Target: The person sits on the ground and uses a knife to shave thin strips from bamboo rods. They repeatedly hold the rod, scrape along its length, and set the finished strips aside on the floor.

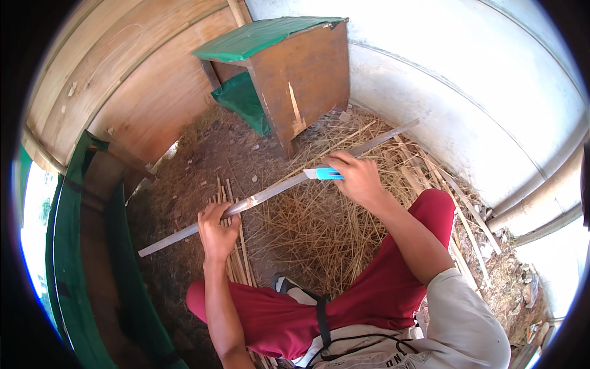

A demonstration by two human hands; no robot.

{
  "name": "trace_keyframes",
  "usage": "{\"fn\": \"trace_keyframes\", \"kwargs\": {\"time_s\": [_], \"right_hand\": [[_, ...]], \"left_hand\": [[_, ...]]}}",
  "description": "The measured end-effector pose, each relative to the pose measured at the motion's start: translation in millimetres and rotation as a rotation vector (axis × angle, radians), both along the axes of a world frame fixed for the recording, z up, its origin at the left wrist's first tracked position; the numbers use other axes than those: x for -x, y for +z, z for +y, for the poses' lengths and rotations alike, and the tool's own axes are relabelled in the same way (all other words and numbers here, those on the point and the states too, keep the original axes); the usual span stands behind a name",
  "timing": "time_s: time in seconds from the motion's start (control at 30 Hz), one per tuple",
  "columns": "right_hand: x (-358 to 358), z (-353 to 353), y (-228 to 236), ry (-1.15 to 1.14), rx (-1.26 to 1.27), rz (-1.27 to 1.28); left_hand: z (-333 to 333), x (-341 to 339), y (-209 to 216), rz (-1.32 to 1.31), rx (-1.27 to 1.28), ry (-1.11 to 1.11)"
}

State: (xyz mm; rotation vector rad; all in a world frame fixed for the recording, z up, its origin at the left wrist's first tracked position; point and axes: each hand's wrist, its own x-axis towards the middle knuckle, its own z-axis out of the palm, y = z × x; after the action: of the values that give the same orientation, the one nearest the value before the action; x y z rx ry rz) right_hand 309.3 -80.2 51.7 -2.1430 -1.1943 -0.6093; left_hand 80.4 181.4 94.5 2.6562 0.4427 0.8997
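A long flat strip, pale and looking like split bamboo (270, 192), stretches across in front of me, its left end lower and nearer than its right. My left hand (218, 229) is closed around the strip left of its middle. In my right hand (356, 178) is a blue utility knife (329, 174), its blade out and pointing left against the strip. The fingers of that hand also lie over the strip, and the part beneath them is hidden. Beyond my right hand the strip runs on toward the white wall.
Thin shavings (307, 240) are heaped on the dirt floor before my crossed legs. Slender cut sticks (239, 258) lie beside my left forearm. Longer slats (461, 197) rest along the white wall (455, 67). A wooden desk (307, 80) with a green top stands at the back; a green-covered bench (132, 258) is at left.
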Motion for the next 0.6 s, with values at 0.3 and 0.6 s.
{"fn": "trace_keyframes", "kwargs": {"time_s": [0.3,0.6], "right_hand": [[-5,2,-4,0.014,-0.062,-0.03],[-7,0,-2,0.004,-0.068,-0.011]], "left_hand": [[2,0,-8,-0.003,0.02,-0.025],[0,0,-11,0.045,-0.03,-0.01]]}}
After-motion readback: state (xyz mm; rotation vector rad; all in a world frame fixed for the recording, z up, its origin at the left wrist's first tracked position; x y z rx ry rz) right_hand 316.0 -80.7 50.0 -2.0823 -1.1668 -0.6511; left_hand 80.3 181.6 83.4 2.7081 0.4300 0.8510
